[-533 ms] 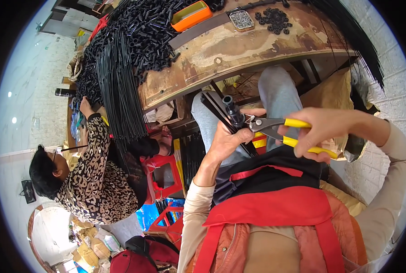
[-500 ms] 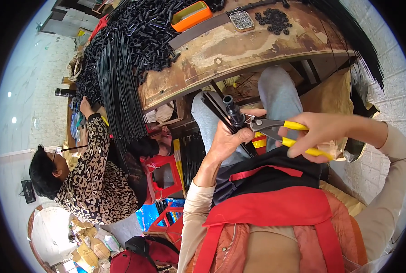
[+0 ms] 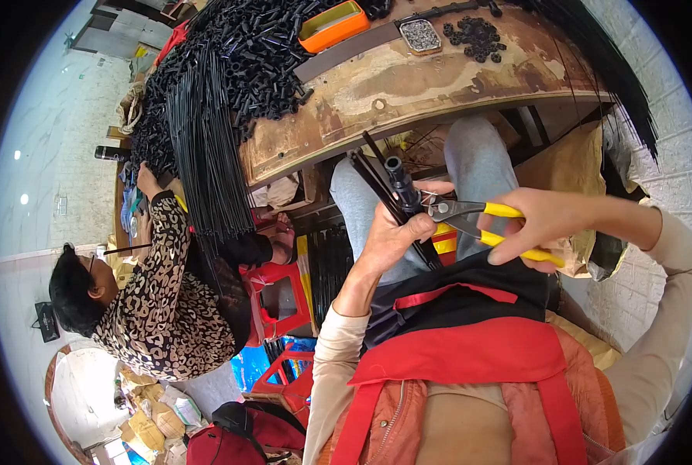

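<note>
My left hand (image 3: 392,239) is closed around a bundle of thin black rods (image 3: 373,180) and a black tubular part (image 3: 400,183) with an open round end pointing up. My right hand (image 3: 533,223) grips pliers with yellow handles (image 3: 546,256), the handles spread apart. Their dark metal jaws (image 3: 443,211) reach in beside the tubular part, close to my left thumb and forefinger. Thin metal wire ends show by the jaw tips; whether the jaws pinch them I cannot tell.
Beyond my knees stands a worn wooden table (image 3: 346,124), with a heap of black plastic parts (image 3: 260,62), long black rods (image 3: 198,155), an orange tray (image 3: 333,28), a small dish of metal bits (image 3: 421,36) and black rings (image 3: 474,39). A co-worker (image 3: 167,310) sits at left by red stools (image 3: 284,298).
The table and surroundings have shifted slightly right and down in the picture. Both hands keep their hold, and the pliers stay beside the tubular part with little visible movement.
</note>
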